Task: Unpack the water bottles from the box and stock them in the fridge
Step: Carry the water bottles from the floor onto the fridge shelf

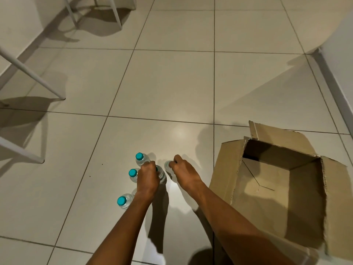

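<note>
Nearest, one water bottle stands alone on the tiled floor, just beside the left forearm; a careless sweep of that arm could topple it.

Beyond it, the left hand is curled over the top of a bottle and grips it by the neck; its cap is almost wholly covered. The right hand pinches the top of another bottle with curled fingers — that cap cannot be seen at all. Both grips are high and narrow; if the bottles are full, as they appear, one could slip or swing when lifted, and the clustered neighbours could be knocked like skittles. Two further bottles stand close by the left hand, one at its knuckles, one just beyond.

To the right, the cardboard box lies open on the floor and appears emptied, though its shadowed far corner is hard to read. Its torn flaps spread outward — a trip hazard, in my judgement.

Farther off, white chair legs and a table leg stand well apart from the work. No fridge is in view, so the carrying route cannot be assessed.
</note>
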Demonstrator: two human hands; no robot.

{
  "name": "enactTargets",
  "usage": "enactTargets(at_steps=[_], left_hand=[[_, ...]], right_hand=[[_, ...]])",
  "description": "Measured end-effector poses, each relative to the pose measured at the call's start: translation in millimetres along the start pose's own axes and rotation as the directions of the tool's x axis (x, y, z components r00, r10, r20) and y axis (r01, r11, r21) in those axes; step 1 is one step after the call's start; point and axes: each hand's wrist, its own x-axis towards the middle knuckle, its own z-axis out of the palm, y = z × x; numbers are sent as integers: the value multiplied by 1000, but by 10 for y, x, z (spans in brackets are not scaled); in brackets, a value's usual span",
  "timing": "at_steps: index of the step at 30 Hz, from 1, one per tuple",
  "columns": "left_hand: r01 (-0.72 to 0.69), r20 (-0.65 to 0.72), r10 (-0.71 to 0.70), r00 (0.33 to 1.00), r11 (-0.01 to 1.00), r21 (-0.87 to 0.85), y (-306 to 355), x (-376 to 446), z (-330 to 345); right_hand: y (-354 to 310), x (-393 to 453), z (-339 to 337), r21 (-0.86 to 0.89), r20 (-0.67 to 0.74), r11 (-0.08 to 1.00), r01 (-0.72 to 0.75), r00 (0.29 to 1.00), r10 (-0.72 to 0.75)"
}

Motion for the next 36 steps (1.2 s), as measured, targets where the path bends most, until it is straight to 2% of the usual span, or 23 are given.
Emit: enactTargets(at_steps=[1,4,8,15,22,25,30,36], left_hand=[[-1,6,1,1000,1000,12,-9,1,6],[-10,18,9,1000,999,31,2,-29,-24],[-39,59,36,998,998,44,39,-139,-84],[-111,148,99,984,991,74,136,-481,-201],[-230,208,204,957,967,111,586,-670,-467],[-307,230,274,934,944,123,869,-751,-600],[-477,290,420,860,864,162,1412,-972,-788],[-706,395,614,683,694,142,2096,-1340,-939]], right_hand=[[7,-25,-10,-42,20,999,-18,1000,19],[41,-229,-83,3,16,993,-118,993,117],[51,-531,-192,52,-12,989,-140,990,141],[125,-1040,-623,109,-203,989,-100,972,120],[145,-1627,-1079,25,-352,997,-74,933,79],[185,-1969,-1267,-10,-383,993,-117,918,104],[273,-2647,-1480,-33,-423,974,-226,886,191],[499,-3500,-1611,-55,-492,939,-340,828,271]])
